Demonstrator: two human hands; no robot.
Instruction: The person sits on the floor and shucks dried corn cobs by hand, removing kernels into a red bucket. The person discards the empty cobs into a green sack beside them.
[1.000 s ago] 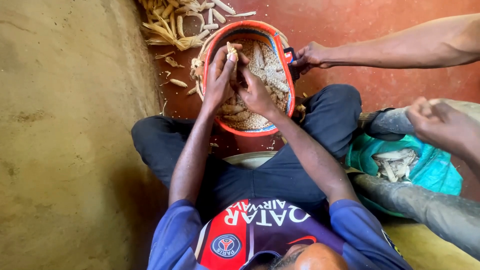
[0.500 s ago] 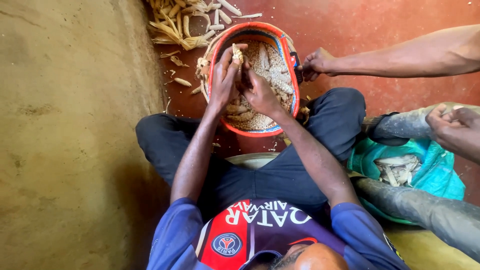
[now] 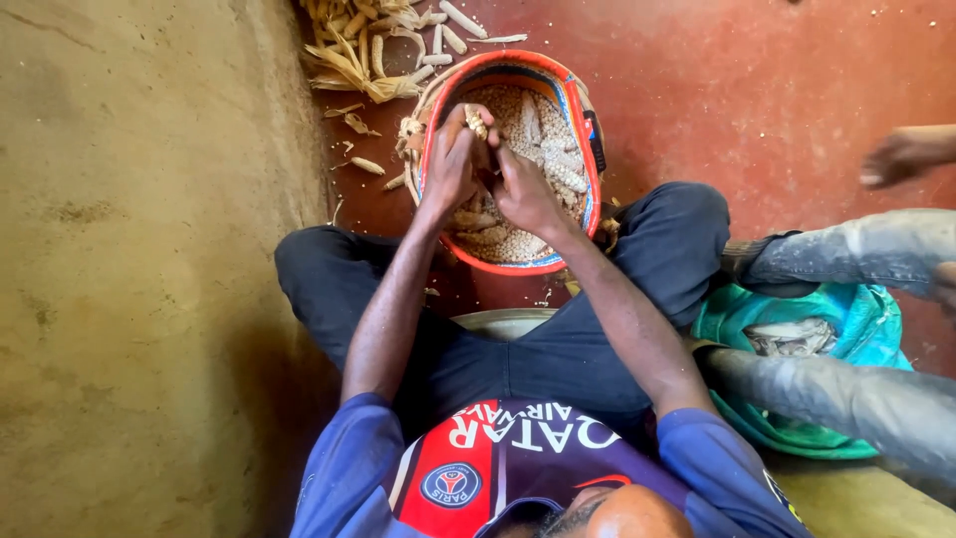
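— Head view: left hand point(image 3: 450, 167) and right hand point(image 3: 525, 189) both clamped round pale shelled-down maize cob point(image 3: 476, 122), over round orange plastic basin point(image 3: 588, 149).
— Could scatter kernels onto red floor point(image 3: 757, 90) if twisted hard.

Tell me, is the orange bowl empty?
No, the orange bowl holds loose maize kernels and cobs, and the left hand and right hand hold a cob over it.

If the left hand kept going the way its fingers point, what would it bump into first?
The left hand holds a corn cob and points up the picture, over the orange basin. It would probably meet the basin's far rim first, then the pile of bare cobs and husks behind. Depth is hard to judge.
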